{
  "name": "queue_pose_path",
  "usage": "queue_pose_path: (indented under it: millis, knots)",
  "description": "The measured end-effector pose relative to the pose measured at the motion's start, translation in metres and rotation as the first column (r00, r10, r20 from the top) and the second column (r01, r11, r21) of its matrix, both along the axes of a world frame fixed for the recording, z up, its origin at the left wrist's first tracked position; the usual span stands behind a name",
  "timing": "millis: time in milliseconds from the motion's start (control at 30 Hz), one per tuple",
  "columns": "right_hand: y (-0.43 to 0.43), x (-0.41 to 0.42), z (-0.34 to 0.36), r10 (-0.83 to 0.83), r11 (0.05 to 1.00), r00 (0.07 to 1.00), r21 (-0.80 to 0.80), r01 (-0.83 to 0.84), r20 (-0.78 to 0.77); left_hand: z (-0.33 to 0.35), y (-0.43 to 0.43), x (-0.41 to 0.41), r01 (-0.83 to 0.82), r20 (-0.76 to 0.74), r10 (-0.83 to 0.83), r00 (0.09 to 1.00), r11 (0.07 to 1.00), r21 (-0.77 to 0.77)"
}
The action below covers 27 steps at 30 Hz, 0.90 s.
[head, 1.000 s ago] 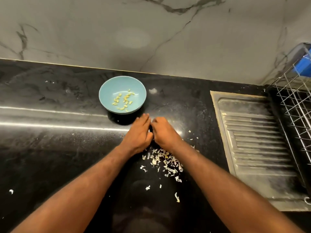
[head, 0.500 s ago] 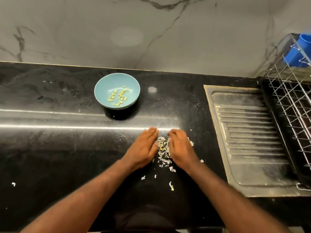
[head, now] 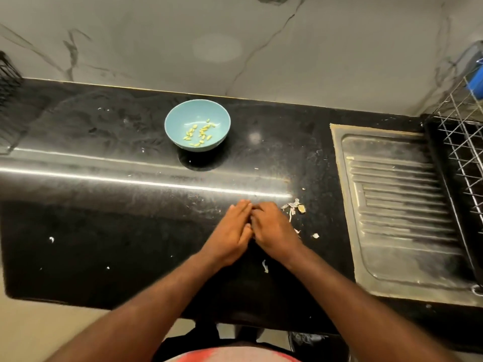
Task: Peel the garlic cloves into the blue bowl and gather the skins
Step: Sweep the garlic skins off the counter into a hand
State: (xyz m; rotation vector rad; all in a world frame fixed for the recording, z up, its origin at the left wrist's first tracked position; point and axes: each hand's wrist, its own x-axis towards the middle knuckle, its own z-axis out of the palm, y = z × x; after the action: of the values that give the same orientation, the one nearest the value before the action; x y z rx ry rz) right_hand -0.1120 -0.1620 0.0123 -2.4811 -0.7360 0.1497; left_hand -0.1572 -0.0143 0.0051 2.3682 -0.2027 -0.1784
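Observation:
The blue bowl (head: 170, 126) stands near the back of the black countertop (head: 104, 218) and holds several peeled yellow garlic cloves (head: 200, 131). In front of it, to the right, my left hand (head: 230, 231) and my right hand (head: 275, 229) lie palm down on the counter, pressed side by side with fingertips touching. The gathered pile of garlic skins is hidden under and between them. My left fingers are straight; my right fingers bend slightly inward. Loose garlic skins (head: 294, 206) lie just right of my right hand, and a single skin (head: 265, 266) lies between my wrists.
A steel sink drainboard (head: 400, 205) is set into the counter on the right, with a wire dish rack (head: 467, 158) beyond it. Small skin scraps (head: 51, 239) dot the left of the counter. A marble wall (head: 235, 48) backs the counter.
My two hands have closed together over the skin pile, which showed between them half a second ago. The view has pulled back, so the counter's front edge now shows.

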Motion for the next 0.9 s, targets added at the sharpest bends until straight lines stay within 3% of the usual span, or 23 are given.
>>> queue_pose_path:
  millis: [100, 200, 267, 367, 533, 633, 733, 800, 900]
  knots:
    - [-0.042, 0.001, 0.004, -0.314, 0.943, 0.949, 0.115, 0.314, -0.015, 0.014, 0.003, -0.01, -0.172, 0.039, 0.178, 0.983, 0.978, -0.117]
    - [-0.068, 0.009, -0.005, -0.484, 0.869, 0.866, 0.048, 0.493, -0.125, 0.027, 0.032, -0.015, -0.489, 0.077, 0.508, 0.858, 0.853, -0.181]
    - [-0.049, 0.003, -0.012, -0.407, 0.908, 0.896, 0.032, 0.419, -0.178, 0.027, 0.055, -0.023, -0.604, 0.079, 0.628, 0.775, 0.771, -0.2]
    - [-0.013, -0.013, -0.016, -0.227, 0.958, 0.953, 0.129, 0.256, -0.202, 0.027, 0.059, -0.042, -0.596, 0.097, 0.617, 0.781, 0.783, -0.176]
    - [-0.004, -0.022, 0.003, -0.299, 0.9, 0.946, 0.367, 0.237, 0.121, 0.033, 0.06, -0.058, -0.589, 0.198, 0.623, 0.757, 0.781, -0.207]
    - [-0.01, -0.049, -0.003, -0.053, 0.972, 0.956, 0.232, -0.016, 0.289, 0.033, 0.068, -0.06, -0.576, 0.201, 0.609, 0.767, 0.792, -0.202]
    - [-0.013, -0.065, -0.029, 0.224, 0.974, 0.891, -0.115, -0.194, 0.395, 0.034, 0.082, -0.065, -0.611, 0.191, 0.659, 0.728, 0.749, -0.255]
    - [-0.011, -0.045, -0.037, 0.238, 0.966, 0.881, -0.192, -0.171, 0.408, 0.035, 0.095, -0.069, -0.653, 0.18, 0.707, 0.684, 0.704, -0.28]
    - [0.003, -0.012, -0.028, 0.069, 0.987, 0.888, -0.162, 0.006, 0.455, 0.038, 0.117, -0.075, -0.666, 0.165, 0.719, 0.675, 0.691, -0.281]
